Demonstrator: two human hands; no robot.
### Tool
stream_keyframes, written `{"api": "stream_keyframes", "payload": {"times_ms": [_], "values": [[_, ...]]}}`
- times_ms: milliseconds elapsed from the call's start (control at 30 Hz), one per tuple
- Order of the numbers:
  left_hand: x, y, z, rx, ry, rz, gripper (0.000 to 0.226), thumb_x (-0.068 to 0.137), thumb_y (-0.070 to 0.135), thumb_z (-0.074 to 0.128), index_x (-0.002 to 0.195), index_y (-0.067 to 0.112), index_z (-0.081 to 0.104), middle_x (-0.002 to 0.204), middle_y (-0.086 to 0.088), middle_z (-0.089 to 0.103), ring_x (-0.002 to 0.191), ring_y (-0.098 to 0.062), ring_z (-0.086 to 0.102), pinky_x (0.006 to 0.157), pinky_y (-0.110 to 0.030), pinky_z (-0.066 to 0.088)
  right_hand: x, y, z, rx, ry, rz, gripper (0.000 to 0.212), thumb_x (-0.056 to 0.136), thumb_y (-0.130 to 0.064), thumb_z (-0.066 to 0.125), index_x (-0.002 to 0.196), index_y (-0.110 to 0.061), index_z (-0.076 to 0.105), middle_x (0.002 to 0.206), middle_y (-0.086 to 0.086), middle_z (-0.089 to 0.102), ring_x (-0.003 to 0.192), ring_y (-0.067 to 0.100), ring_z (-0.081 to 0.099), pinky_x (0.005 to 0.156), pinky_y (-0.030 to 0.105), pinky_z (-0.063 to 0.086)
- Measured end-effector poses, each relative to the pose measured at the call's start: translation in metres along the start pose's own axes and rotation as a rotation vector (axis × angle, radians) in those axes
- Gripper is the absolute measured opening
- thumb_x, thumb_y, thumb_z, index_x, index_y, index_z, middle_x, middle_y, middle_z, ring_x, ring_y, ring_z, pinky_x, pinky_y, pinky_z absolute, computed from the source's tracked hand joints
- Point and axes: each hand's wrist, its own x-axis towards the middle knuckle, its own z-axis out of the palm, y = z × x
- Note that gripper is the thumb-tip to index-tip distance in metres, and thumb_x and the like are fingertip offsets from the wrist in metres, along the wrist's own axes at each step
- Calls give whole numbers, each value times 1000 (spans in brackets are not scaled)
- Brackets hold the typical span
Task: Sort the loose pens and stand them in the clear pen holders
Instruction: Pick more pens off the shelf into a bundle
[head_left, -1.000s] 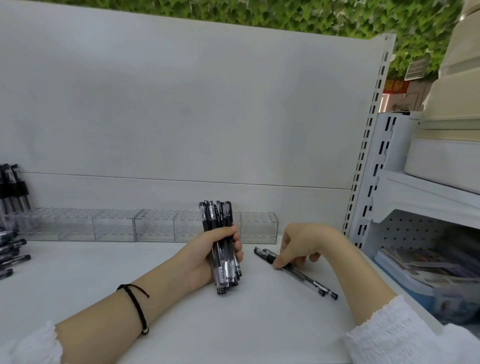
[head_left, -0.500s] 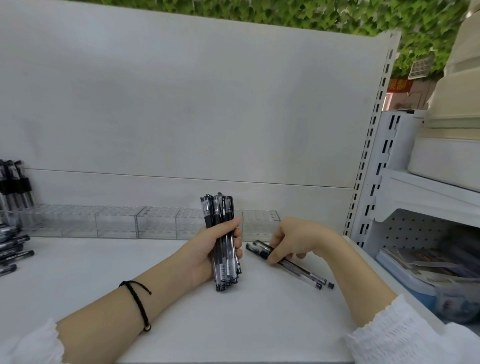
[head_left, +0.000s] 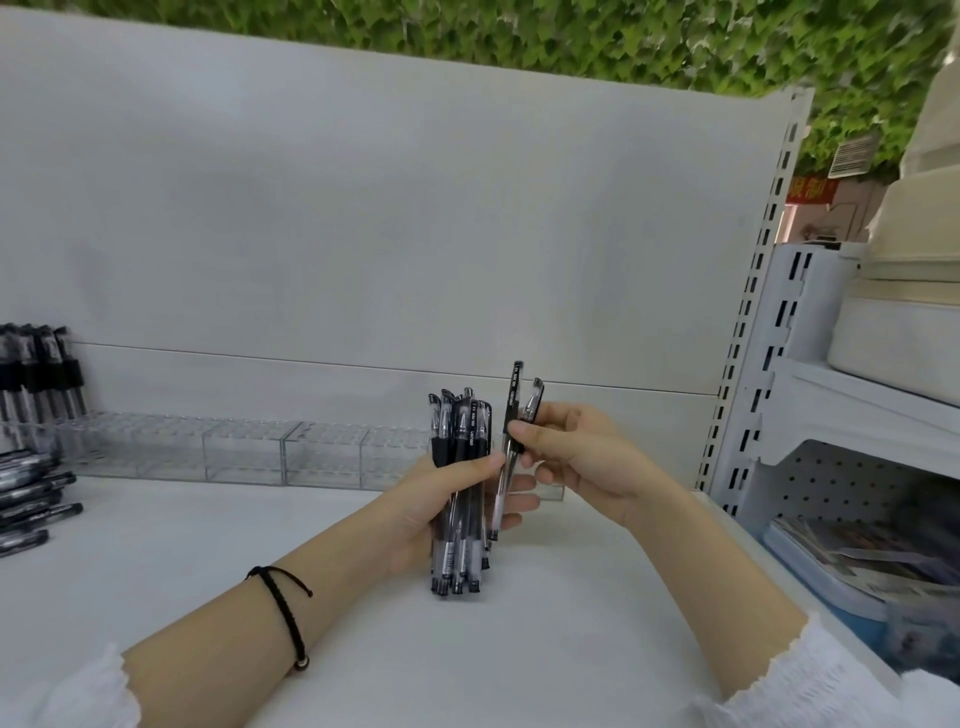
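Note:
My left hand grips an upright bundle of several black-capped pens, their lower ends resting on the white shelf. My right hand pinches two more black pens, holding them upright right beside the bundle, caps up. A row of clear pen holders runs along the back panel behind both hands. Its far-left holder has several pens standing in it; the others look empty.
Several loose pens lie in a pile at the shelf's left edge. A white slotted upright and white shelving with a blue bin of papers stand at the right. The white shelf surface spreads in front of the hands.
My right hand has picked the two pens up off the shelf and brought them upright next to the bundle. The left hand has kept hold of its bundle.

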Motion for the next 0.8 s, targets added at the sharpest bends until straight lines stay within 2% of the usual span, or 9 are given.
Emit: {"api": "stream_keyframes", "payload": {"times_ms": [133,233,367,433,533,667,800], "values": [[1,-2,1,-6,23,15,24,77,15,71,97,5,63,86,-17,70,71,-26,69,75,-40,59,-2,1,4,-218,74,-49,3,87,-7,68,88,-10,67,64,-4,57,49,5,43,44,18,30],[3,-4,0,46,17,42,20,79,12,71,94,5,60,76,-10,65,62,-20,62,65,-35,56,-2,0,5,-310,112,-80,3,85,-14,72,86,-14,69,66,-7,57,44,-1,40,44,16,29],[4,-1,-2,205,71,160,16,84,5,70,94,6,58,70,-4,62,59,-15,60,59,-26,51,-2,0,9,-377,147,-221,6,86,-19,72,81,-20,68,64,-12,57,51,-1,45,49,13,34],[5,-1,-3,243,122,243,17,83,2,70,96,6,60,71,-1,64,62,-14,62,61,-23,51,-2,1,12,-539,198,-316,14,88,-28,70,78,-21,65,66,-13,58,57,3,47,55,16,37],[8,-1,-4,276,203,331,19,82,1,71,99,6,63,75,0,67,66,-12,67,63,-20,51,-2,4,16,-790,242,-438,26,92,-38,62,70,-25,53,65,-14,55,57,4,45,55,20,36],[9,-4,-3,359,209,335,17,82,-4,70,93,7,64,74,-4,68,65,-17,69,64,-21,53,-2,7,13,-893,173,-393,29,96,-40,54,71,-27,48,68,-9,58,57,6,46,60,31,40],[9,-9,-6,322,161,273,24,82,-6,69,103,3,61,75,-8,67,64,-24,68,65,-32,57,-2,8,7,-930,121,-322,36,97,-43,51,73,-16,52,71,3,63,66,19,55,67,40,46]]}}
